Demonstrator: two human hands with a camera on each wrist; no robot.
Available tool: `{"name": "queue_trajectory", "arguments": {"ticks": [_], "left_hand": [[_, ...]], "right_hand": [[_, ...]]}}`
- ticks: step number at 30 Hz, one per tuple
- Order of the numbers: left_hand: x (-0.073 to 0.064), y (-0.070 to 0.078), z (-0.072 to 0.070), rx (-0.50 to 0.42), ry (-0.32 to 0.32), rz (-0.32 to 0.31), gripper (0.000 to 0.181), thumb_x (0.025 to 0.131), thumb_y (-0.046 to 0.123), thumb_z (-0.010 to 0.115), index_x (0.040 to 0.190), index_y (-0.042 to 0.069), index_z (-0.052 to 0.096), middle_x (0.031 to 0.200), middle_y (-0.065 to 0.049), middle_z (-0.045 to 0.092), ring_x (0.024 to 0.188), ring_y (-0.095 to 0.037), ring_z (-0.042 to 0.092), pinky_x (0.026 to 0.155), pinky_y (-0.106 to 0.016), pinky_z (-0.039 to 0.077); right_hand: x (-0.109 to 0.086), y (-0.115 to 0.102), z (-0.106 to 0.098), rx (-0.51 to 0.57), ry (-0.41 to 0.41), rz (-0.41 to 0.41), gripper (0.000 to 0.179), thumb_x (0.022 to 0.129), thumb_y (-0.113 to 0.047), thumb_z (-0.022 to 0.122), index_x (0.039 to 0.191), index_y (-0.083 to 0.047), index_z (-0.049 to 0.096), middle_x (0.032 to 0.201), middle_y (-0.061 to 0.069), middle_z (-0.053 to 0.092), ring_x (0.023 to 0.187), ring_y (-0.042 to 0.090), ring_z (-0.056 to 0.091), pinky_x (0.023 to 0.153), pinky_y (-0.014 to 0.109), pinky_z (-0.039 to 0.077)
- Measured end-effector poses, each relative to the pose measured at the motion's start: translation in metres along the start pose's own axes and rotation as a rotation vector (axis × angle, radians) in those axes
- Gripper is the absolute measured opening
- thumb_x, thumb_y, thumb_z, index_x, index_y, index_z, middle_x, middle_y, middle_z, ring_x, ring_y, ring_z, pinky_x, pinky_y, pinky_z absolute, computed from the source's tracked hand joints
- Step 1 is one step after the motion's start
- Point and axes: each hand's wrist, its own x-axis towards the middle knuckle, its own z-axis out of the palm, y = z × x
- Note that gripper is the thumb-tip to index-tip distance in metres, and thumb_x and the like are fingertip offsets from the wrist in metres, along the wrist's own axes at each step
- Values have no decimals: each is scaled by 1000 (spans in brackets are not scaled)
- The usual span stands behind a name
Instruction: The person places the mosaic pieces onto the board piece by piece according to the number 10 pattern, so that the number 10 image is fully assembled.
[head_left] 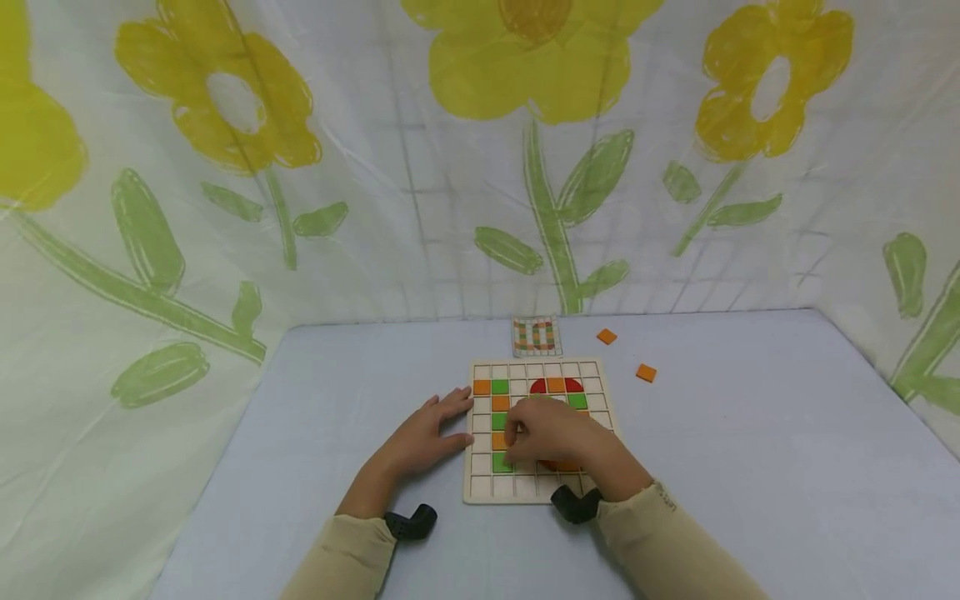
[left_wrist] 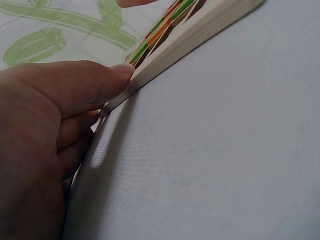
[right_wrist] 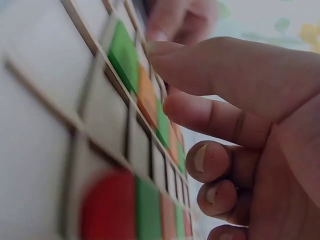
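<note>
A wooden grid board (head_left: 482, 486) lies flat on the table, with green, orange and red pieces in some of its squares. My left hand (head_left: 420, 437) rests at the board's left edge, its fingers spread; the left wrist view shows the thumb (left_wrist: 117, 72) against the rim. Over the board hangs my right hand (head_left: 558, 429), its fingers bent and its thumb and index fingertips close above a column of green and orange tiles. In the right wrist view a green tile (right_wrist: 125, 57) and an orange tile (right_wrist: 146, 97) lie beside those fingertips, and nothing shows between them.
Behind the board lies a small pattern card (head_left: 536, 337) with a coloured grid. Two loose orange tiles, one farther back (head_left: 607, 337) and one nearer (head_left: 646, 372), lie to the right. A white cloth (head_left: 360, 275) painted with flowers hangs around the table.
</note>
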Motion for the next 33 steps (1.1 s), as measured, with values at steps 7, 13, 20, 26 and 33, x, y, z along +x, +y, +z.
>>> {"name": "queue_trajectory", "arguments": {"ticks": [7, 13, 20, 26, 33], "left_hand": [[0, 1, 2, 23, -2, -24, 62, 91, 33, 70, 147, 18, 48, 159, 10, 31, 150, -16, 25, 125, -47, 16], [0, 1, 2, 41, -12, -21, 63, 92, 33, 69, 148, 17, 46, 160, 10, 30, 150, -15, 24, 125, -46, 15], [1, 0, 1, 40, -9, -27, 63, 92, 33, 69, 148, 18, 46, 159, 10, 30, 150, -16, 24, 125, -47, 16], [0, 0, 1, 39, -9, -28, 63, 92, 32, 70, 148, 17, 47, 159, 10, 31, 150, -16, 24, 125, -47, 16], [0, 1, 1, 40, -10, -42, 63, 92, 35, 70, 149, 20, 46, 159, 12, 30, 150, -16, 23, 125, -48, 17]], "right_hand": [[-12, 49, -39, 85, 183, 122, 13, 87, -29, 74, 88, -18, 67, 79, 0, 58, 71, 17, 50, 59, 29, 43], [-29, 109, -61, 126, 375, 357, 31, 92, -30, 67, 114, -9, 66, 92, 10, 57, 76, 23, 50, 59, 31, 43], [-55, 151, -70, 175, 456, 538, 53, 90, -34, 67, 132, -2, 57, 112, 20, 54, 96, 31, 51, 75, 38, 46], [-64, 160, -69, 216, 473, 590, 55, 88, -34, 70, 129, 0, 60, 118, 24, 54, 102, 35, 50, 84, 47, 47], [-63, 165, -63, 227, 507, 593, 45, 91, -34, 66, 124, -3, 66, 114, 19, 60, 97, 31, 52, 78, 38, 47]]}}
